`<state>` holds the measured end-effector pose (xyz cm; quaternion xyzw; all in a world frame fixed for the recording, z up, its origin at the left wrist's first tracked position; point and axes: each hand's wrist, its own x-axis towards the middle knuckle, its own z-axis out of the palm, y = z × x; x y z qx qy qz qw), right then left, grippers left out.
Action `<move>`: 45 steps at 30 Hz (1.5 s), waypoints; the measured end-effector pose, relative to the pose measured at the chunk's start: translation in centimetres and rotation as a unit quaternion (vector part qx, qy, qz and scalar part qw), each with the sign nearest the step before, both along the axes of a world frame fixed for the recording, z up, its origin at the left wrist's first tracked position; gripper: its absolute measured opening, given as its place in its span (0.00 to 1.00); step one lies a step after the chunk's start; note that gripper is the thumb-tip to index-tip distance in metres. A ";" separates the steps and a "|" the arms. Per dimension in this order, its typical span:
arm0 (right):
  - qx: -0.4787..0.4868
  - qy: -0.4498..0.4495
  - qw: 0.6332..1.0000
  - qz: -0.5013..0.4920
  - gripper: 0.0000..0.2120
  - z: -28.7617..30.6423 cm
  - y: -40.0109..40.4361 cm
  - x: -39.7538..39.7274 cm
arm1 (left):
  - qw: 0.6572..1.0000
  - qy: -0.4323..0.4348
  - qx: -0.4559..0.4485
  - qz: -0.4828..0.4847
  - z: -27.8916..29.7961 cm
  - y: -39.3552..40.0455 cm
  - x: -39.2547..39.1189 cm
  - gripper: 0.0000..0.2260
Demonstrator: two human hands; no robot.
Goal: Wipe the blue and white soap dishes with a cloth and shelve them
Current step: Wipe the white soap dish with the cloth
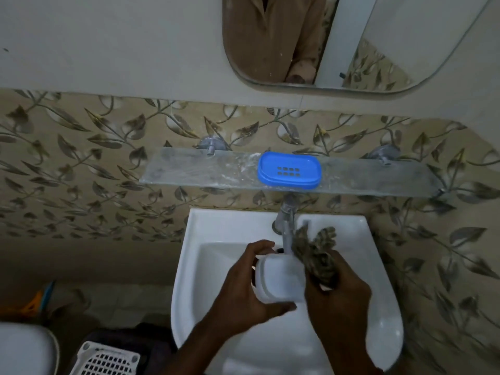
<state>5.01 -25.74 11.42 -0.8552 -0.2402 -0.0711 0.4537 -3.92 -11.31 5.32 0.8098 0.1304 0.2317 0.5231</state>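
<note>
I count two soap dishes: my left hand [243,290] grips the white dish [280,278] above the sink [216,228], my right hand [341,296] clutches one cloth [315,255] against it, and the blue dish [289,170] sits on the shelf [189,169] above the sink.

Dim, flat indoor light, wide-angle bending at edges, hands [284,288] motion-blurred, soft glare on basin [384,328]
</note>
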 end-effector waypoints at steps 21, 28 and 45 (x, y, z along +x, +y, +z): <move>0.398 0.516 0.742 0.159 0.15 1.5 -1.5 -0.5 | 0.967 0.000 -0.252 0.030 5.3 -6.2 0.7 0.23; 0.132 0.285 0.897 0.312 0.12 2.5 -3.6 -1.2 | 0.919 -0.022 -0.393 -0.004 7.3 -5.0 1.3 0.22; -0.199 -0.199 0.925 0.256 0.19 5.1 -1.7 -0.5 | 0.862 0.013 -0.506 0.032 7.2 -5.0 1.0 0.27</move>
